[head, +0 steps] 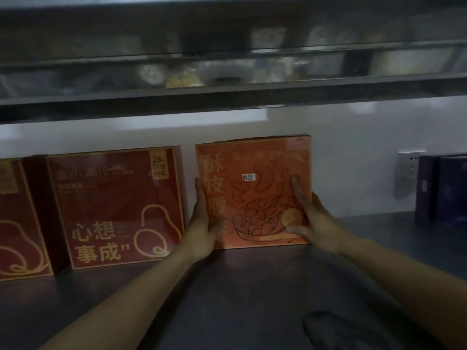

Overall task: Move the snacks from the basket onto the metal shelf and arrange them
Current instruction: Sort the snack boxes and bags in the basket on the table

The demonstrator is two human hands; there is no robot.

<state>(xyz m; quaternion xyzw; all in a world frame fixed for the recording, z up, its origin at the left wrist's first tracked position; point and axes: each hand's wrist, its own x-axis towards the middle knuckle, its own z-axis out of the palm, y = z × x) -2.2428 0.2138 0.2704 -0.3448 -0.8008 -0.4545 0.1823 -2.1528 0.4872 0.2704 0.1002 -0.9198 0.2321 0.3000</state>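
Bare left hand (pixel 202 223), right hand (pixel 313 218) on orange box (pixel 255 193); leftmost red box (pixel 20 223) cropped

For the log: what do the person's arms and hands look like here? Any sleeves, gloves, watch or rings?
The left forearm and right forearm are bare to the frame edge, no sleeves in view. The left hand and right hand wear no gloves, and no watch, bracelet or ring shows, though the picture is dim and soft.

Storeroom — steel shelving (pixel 252 274), boxed snacks (pixel 116 210)
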